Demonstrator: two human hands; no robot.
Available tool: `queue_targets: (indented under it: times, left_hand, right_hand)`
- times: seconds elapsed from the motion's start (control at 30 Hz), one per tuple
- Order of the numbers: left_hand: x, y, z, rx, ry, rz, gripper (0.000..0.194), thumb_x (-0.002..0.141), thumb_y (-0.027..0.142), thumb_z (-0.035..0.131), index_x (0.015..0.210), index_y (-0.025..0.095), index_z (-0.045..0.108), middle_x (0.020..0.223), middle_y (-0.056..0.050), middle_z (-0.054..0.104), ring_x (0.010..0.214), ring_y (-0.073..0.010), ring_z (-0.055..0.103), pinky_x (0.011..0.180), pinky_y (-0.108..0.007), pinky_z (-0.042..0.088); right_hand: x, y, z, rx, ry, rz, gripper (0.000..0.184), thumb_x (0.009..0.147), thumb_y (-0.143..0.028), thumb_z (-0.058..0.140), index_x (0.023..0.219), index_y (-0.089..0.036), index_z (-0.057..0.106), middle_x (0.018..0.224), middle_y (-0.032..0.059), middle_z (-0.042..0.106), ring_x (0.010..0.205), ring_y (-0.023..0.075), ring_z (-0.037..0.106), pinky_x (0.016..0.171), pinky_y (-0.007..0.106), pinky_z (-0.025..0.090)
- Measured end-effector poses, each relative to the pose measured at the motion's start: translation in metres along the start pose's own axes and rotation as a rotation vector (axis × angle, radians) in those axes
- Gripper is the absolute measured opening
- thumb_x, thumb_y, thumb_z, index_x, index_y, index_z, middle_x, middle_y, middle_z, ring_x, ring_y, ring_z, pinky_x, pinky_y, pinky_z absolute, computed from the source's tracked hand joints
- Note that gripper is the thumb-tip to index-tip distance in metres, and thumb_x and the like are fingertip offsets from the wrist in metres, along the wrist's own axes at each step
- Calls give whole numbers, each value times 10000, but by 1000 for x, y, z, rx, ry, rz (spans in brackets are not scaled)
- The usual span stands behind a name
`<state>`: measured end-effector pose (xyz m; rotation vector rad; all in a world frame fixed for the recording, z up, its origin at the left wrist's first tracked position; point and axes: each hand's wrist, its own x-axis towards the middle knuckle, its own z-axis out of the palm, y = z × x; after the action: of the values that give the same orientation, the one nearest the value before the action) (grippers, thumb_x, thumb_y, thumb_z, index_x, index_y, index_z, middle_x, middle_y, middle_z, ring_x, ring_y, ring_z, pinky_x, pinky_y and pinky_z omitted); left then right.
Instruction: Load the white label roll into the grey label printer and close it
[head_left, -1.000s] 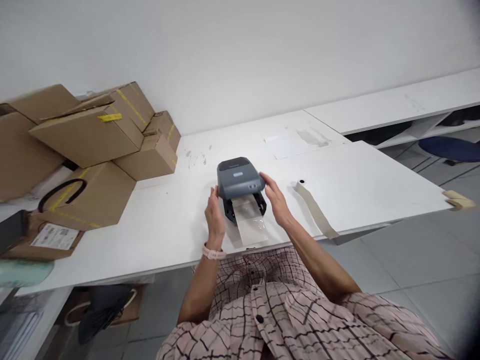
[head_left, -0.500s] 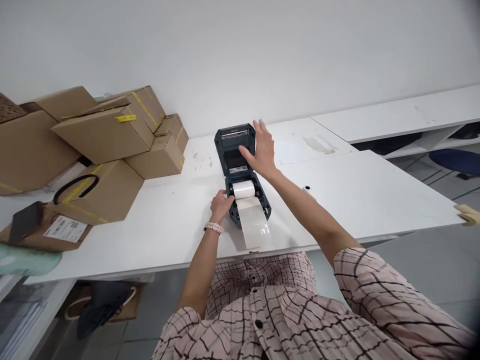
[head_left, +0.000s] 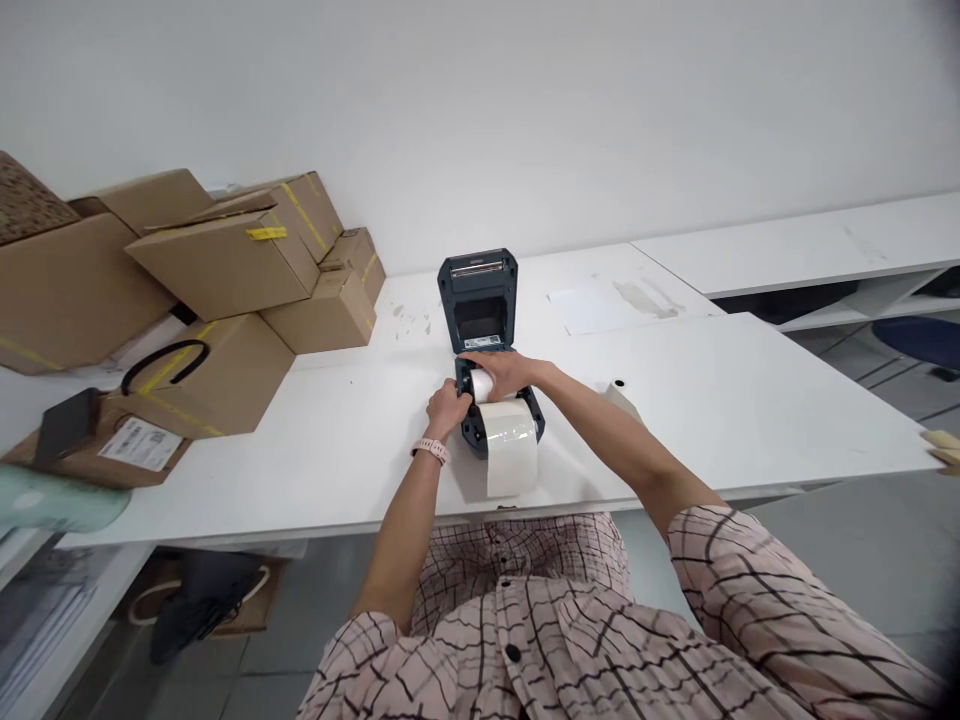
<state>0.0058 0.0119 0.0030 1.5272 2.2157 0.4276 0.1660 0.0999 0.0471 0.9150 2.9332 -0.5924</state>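
A dark blue label printer (head_left: pixel 478 262) stands on the white table with its lid raised. Inside its bay sits a white label roll (head_left: pixel 481 385), partly hidden by my right hand (head_left: pixel 504 374), whose fingers are curled over the top of it. From the roll, a strip of blank labels (head_left: pixel 513 462) hangs out over the printer's front toward me. My left hand (head_left: pixel 448 408) grips the printer's left edge, thumb at the side of the bay and fingers along the outside.
Cardboard boxes (head_left: pixel 225 265) are piled on the left, with a black phone-like object (head_left: pixel 69 428) and a green roll (head_left: pixel 64 500) near them. A small paper roll (head_left: pixel 621 395) lies right of the printer. A white sheet (head_left: pixel 589 308) lies behind it. The table edge (head_left: pixel 337 526) runs close to me.
My right hand has come down from beside the raised lid onto the label roll. The label strip now bulges slightly over the front. My left hand stays at the printer's left edge.
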Motion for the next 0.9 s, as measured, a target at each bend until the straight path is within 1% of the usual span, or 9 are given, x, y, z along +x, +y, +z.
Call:
queue_targets:
  times: [0.17, 0.27, 0.37, 0.47, 0.57, 0.63, 0.77, 0.83, 0.9]
  left_hand:
    - [-2, -2, 2, -35, 13, 1, 331, 856, 314, 496, 1165, 225, 577, 1152, -121, 726, 1126, -341, 652, 809, -383, 452]
    - [-5, -2, 2, -61, 28, 2, 319, 860, 300, 479, 1155, 233, 580, 1132, -103, 731, 1103, -323, 659, 815, -375, 450]
    - [-6, -2, 2, -93, 32, 2, 314, 864, 293, 465, 1150, 234, 579, 1112, -88, 737, 1068, -309, 668, 803, -365, 451]
    - [-7, -2, 2, -105, 28, -8, 325, 863, 290, 465, 1160, 228, 582, 1110, -88, 740, 1062, -307, 670, 799, -361, 452]
    - [-7, -1, 1, -109, 33, -19, 338, 861, 290, 470, 1171, 226, 588, 1130, -94, 738, 1079, -310, 665, 817, -364, 451]
    - [-7, -1, 1, -110, 36, -16, 344, 862, 292, 469, 1175, 226, 594, 1133, -98, 738, 1089, -314, 661, 829, -368, 450]
    - [-5, -2, 1, -100, 31, -15, 342, 858, 289, 474, 1168, 228, 604, 1079, -92, 746, 1083, -309, 663, 829, -362, 448]
    - [-4, -2, 2, -112, 28, -13, 340, 857, 288, 476, 1167, 231, 604, 1070, -88, 747, 1068, -302, 668, 820, -356, 450]
    - [-4, -3, 2, -125, 36, -10, 339, 859, 286, 474, 1168, 230, 602, 1080, -90, 745, 1058, -305, 668, 820, -360, 450]
  right_hand:
    - [-60, 16, -39, 244, 222, -277, 990, 725, -320, 773, 1581, -286, 278, 1571, 104, 423, 1374, 328, 464, 1098, 469, 431]
    - [-94, 43, -54, 312, 288, -240, 907, 730, -300, 771, 1539, -320, 362, 1523, 92, 461, 1315, 319, 502, 1062, 474, 458]
    - [-108, 84, -43, 422, 305, -90, 765, 720, -285, 757, 1436, -299, 490, 1458, 100, 513, 1174, 288, 581, 923, 421, 535]
    - [-105, 118, -11, 557, 380, 44, 661, 733, -309, 729, 1357, -248, 521, 1372, 111, 563, 1053, 240, 622, 818, 354, 557]
    - [-95, 131, 21, 564, 452, 154, 644, 738, -308, 710, 1336, -189, 504, 1348, 145, 565, 1059, 239, 623, 847, 351, 556]
    - [-91, 131, 32, 541, 457, 196, 701, 734, -289, 711, 1378, -156, 467, 1369, 174, 547, 1116, 260, 617, 907, 378, 547]
    - [-112, 135, 18, 642, 383, 194, 968, 720, -307, 771, 1557, -213, 294, 1402, 155, 551, 1220, 272, 615, 1038, 436, 498]
    - [-140, 144, 4, 773, 369, 172, 923, 767, -343, 751, 1572, -270, 304, 1462, 142, 540, 1339, 280, 549, 1094, 459, 463]
    - [-172, 154, -1, 856, 396, 196, 762, 827, -383, 693, 1529, -287, 413, 1499, 142, 531, 1395, 295, 502, 1084, 481, 476]
